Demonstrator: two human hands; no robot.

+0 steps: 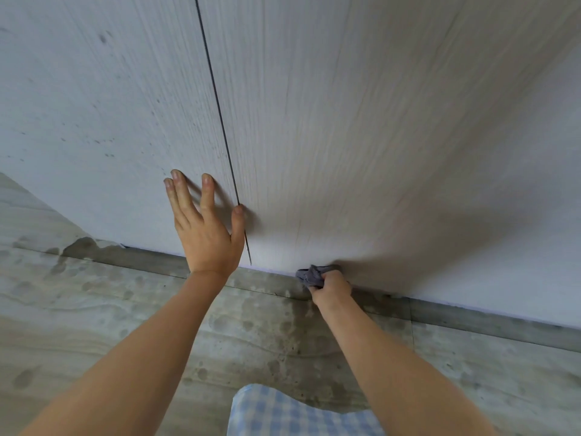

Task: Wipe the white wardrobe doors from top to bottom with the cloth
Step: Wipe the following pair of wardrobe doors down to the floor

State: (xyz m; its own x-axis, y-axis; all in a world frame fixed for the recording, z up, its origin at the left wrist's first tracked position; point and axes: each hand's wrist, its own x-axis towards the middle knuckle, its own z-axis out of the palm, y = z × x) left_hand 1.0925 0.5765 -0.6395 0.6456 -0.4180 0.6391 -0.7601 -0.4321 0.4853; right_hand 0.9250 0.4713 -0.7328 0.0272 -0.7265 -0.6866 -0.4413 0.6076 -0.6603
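left hand (pixel 206 229): flat on the left wardrobe door (pixel 103 99), fingers spread, holding nothing
right hand (pixel 331 286): grip curled tight round a bunched grey cloth (pixel 311 275)
cloth: pressed at the bottom edge of the right wardrobe door (pixel 377 136), just above the stained floor (pixel 94 309)

Two white wood-grain wardrobe doors (pixel 110 89) (pixel 377 121), two bare hands (pixel 206 228) (pixel 331 286), one crumpled grey cloth (pixel 311 275).
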